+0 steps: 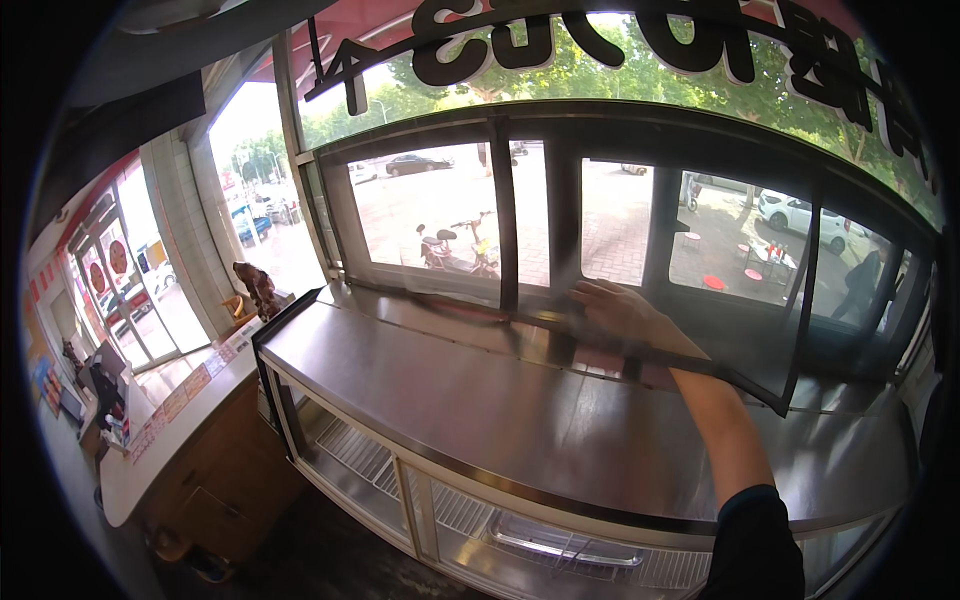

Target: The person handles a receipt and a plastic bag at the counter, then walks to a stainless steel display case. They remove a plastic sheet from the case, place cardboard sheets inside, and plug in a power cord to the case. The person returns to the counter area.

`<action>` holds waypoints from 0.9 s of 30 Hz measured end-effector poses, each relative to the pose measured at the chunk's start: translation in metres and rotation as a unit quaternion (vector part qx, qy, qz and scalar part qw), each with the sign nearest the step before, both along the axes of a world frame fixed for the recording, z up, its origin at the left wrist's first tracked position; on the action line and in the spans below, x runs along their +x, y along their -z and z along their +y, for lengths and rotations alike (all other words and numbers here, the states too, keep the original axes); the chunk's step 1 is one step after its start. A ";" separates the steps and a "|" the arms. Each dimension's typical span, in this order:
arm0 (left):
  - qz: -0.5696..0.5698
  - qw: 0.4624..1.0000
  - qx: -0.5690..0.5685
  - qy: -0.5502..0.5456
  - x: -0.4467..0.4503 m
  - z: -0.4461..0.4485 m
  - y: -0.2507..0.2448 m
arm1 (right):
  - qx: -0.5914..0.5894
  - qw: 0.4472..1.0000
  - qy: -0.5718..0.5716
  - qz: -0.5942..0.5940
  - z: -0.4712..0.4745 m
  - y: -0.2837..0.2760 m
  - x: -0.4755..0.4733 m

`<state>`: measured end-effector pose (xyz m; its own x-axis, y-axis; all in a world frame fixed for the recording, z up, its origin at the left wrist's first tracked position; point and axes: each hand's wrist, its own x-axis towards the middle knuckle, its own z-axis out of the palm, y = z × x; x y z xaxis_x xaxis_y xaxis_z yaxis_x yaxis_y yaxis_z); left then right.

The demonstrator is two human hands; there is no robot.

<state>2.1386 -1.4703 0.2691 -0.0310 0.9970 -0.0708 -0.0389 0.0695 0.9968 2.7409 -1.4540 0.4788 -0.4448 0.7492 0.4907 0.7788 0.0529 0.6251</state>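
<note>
My right hand [613,306] reaches across the steel top of a display cabinet [480,397] to a dark-framed window panel [739,337]. Its fingers point left, stretched out and somewhat blurred, and I see nothing held in them. The panel's lower frame crosses the line of my forearm; whether the hand presses on the pane cannot be told. My left hand is out of view. Below the steel top, the glazed cabinet front shows wire racks [360,450] and a shallow metal tray [562,541].
To the left stands a counter [161,420] with a pale top and a wooden front. A brown figure [259,289] is by the window post, and glass doors [124,274] lie beyond. Outside are a parked scooter [461,251], a small table [770,261] with stools, and a person [862,281].
</note>
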 end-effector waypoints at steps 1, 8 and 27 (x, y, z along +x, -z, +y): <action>0.011 1.000 0.003 -0.006 0.000 0.001 0.002 | 0.000 1.000 0.013 0.010 0.015 -0.003 -0.006; 0.005 0.999 0.019 -0.029 0.003 0.009 0.017 | -0.069 0.971 0.228 -0.024 0.098 0.019 0.008; -0.059 0.998 -0.008 -0.035 -0.006 0.001 0.019 | 0.018 0.931 0.363 0.046 0.055 0.059 0.045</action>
<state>2.1330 -1.4691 0.2503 -0.0900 0.9914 -0.0947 -0.1621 0.0793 0.9836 2.7863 -1.3995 0.4193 0.2168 0.8185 0.5321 0.6520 -0.5270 0.5451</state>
